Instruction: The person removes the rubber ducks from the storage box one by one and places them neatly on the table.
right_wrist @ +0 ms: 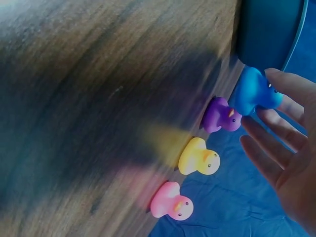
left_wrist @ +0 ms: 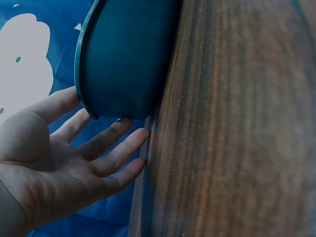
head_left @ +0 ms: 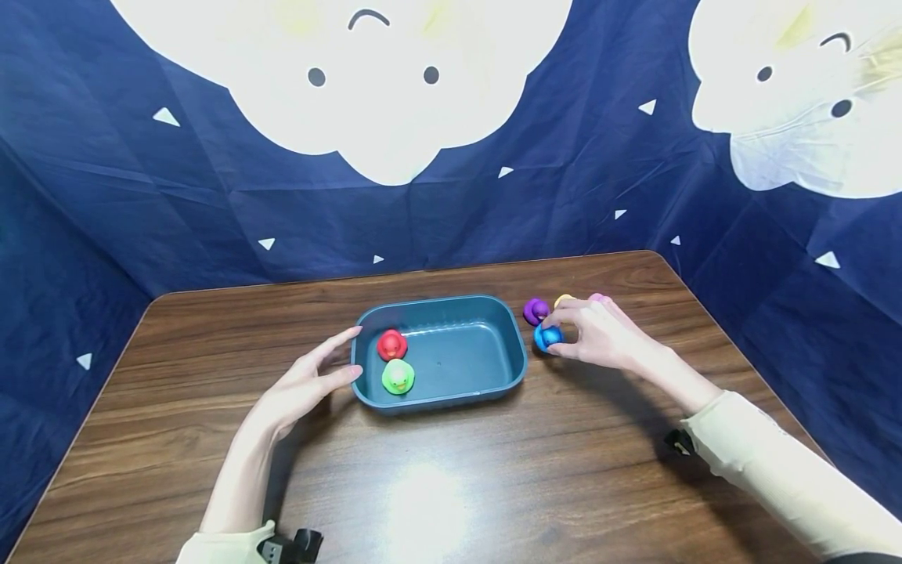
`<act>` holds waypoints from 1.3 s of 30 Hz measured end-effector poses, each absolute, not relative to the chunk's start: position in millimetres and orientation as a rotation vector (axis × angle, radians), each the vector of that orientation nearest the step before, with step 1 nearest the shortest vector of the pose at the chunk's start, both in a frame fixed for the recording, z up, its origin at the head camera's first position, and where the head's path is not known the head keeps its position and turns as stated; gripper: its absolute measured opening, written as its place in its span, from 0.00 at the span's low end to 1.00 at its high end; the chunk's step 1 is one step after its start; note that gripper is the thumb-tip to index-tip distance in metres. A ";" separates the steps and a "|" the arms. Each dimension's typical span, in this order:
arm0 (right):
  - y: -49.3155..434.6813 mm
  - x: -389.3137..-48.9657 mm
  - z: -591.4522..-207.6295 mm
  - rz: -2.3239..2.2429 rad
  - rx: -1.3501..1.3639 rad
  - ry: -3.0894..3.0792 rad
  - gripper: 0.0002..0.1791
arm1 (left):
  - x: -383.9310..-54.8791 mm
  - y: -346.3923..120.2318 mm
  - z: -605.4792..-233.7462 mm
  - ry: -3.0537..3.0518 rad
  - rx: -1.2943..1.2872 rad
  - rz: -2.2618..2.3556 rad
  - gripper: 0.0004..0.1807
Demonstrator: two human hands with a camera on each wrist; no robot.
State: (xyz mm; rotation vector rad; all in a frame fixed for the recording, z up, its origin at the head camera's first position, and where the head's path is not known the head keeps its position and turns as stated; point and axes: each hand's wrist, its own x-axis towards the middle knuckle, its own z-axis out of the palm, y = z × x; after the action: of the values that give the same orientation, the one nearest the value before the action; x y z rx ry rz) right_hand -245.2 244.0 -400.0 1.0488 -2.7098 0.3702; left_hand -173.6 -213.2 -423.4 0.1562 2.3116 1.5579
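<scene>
With thumb and fingers my right hand (head_left: pixel 595 333) pinches a blue rubber duck (head_left: pixel 546 338) just right of the blue-green basin (head_left: pixel 437 403). Whether that duck touches the table cannot be told. A purple duck (right_wrist: pixel 217 115) sits close beside it, followed by a yellow duck (right_wrist: pixel 195 157) and a pink duck (right_wrist: pixel 168 200), both partly hidden by the hand in the head view. Inside the basin's left end are a red duck (head_left: pixel 391 345) and a green duck (head_left: pixel 398 377). My left hand (head_left: pixel 303 389), fingers spread and fairly straight, touches the basin's left end.
The basin stands on a brown wood-grain table (head_left: pixel 282 478), towards its back edge. Behind and at both sides hangs a dark blue cloth (head_left: pixel 211 196) with white clouds and small triangles. A bright glare spot shows on the table's front part.
</scene>
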 end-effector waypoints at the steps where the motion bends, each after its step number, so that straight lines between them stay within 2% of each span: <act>1: 244.4 -245.0 -401.0 0.367 1.043 -2.717 0.13 | -173.6 -213.3 -423.4 2.309 0.156 1.558 0.40; 8: 243.6 -241.7 -405.4 0.356 0.973 -2.800 0.15 | -173.9 -213.5 -423.3 2.294 0.155 1.562 0.40; 39: 244.2 -248.0 -417.3 0.315 1.013 -2.851 0.16 | -173.1 -212.8 -424.0 2.311 0.156 1.583 0.39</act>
State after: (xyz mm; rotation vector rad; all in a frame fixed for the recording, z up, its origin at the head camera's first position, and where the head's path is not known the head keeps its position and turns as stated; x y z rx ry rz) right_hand -248.0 244.2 -417.3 1.0130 -2.8507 0.3153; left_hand -173.1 -212.8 -424.0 0.1558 2.3110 1.5832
